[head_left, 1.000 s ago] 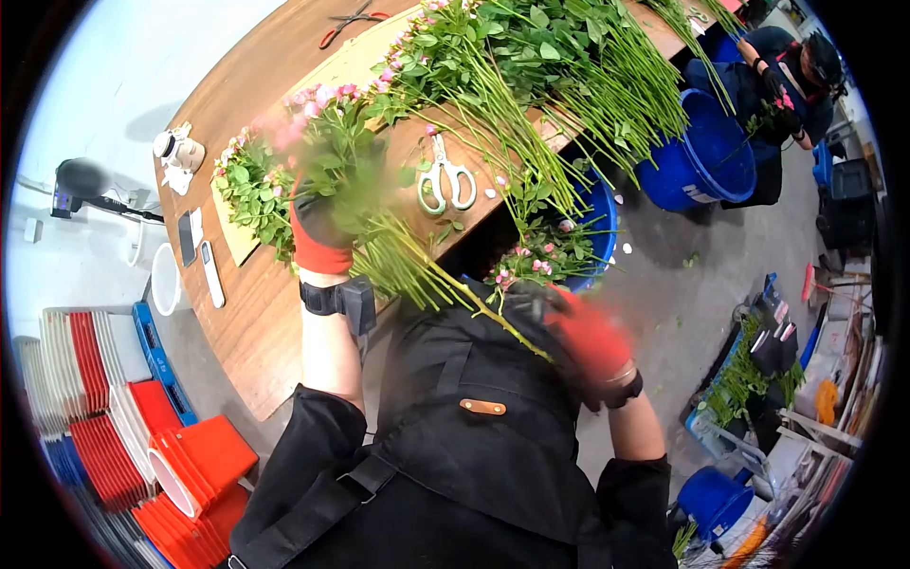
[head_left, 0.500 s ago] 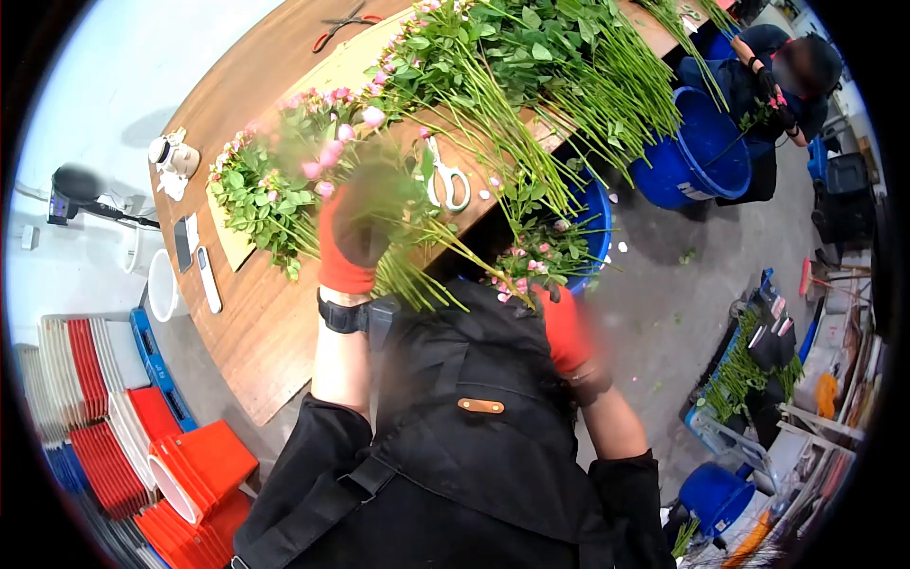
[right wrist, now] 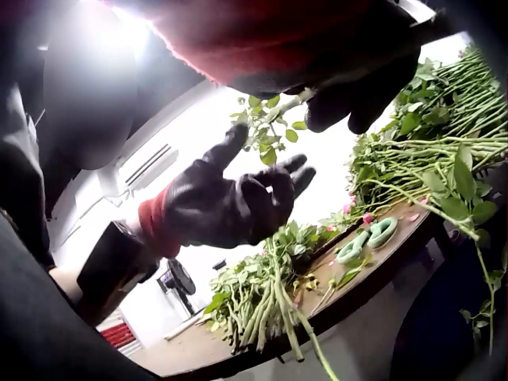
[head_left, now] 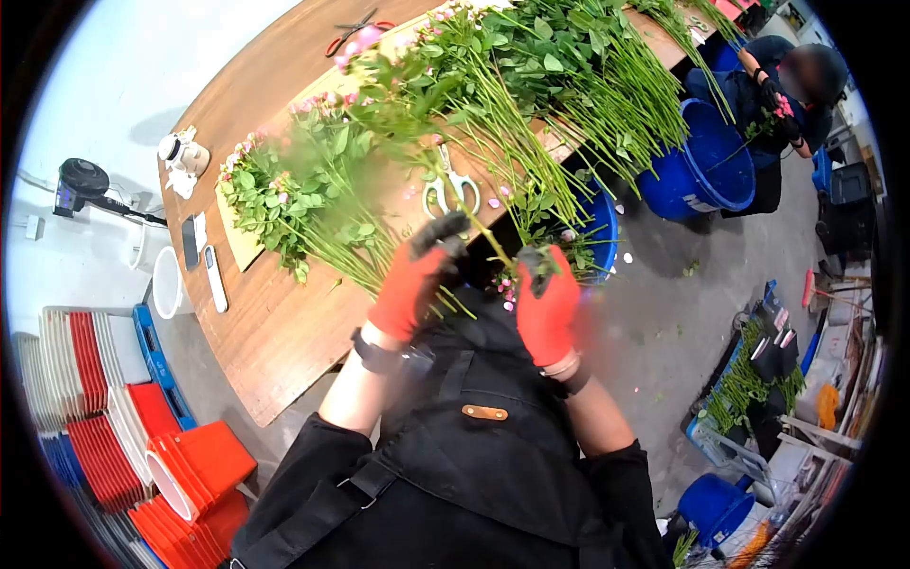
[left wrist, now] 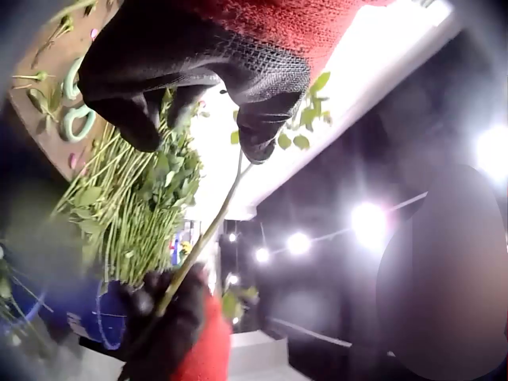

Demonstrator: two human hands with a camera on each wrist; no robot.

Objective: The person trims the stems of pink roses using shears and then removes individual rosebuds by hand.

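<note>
My right hand (head_left: 548, 308), in a red glove with dark fingers, grips the lower end of a rose stem (head_left: 498, 245). The rose slants up and away over the table, its leafy top blurred, pink blooms (head_left: 358, 45) at the far end. Just left of the stem is my left hand (head_left: 414, 284), gloved alike. In the right wrist view that left hand (right wrist: 230, 202) has its thumb and fingers spread, with nothing between them. The stem (left wrist: 210, 230) runs past its thumb tip in the left wrist view, down into the right hand (left wrist: 163, 317).
Cut roses (head_left: 284, 194) and long green stems (head_left: 607, 104) lie across the wooden table (head_left: 275, 332). Pale-handled scissors (head_left: 450, 194) lie by them, red-handled pliers (head_left: 355, 33) farther back. Blue buckets (head_left: 701, 156) stand beyond the edge, where another person (head_left: 787, 85) works.
My left hand has come off the rose's leafy upper part, back toward me and right. My right hand has risen toward the table with the stem, and the blooms have swung farther away.
</note>
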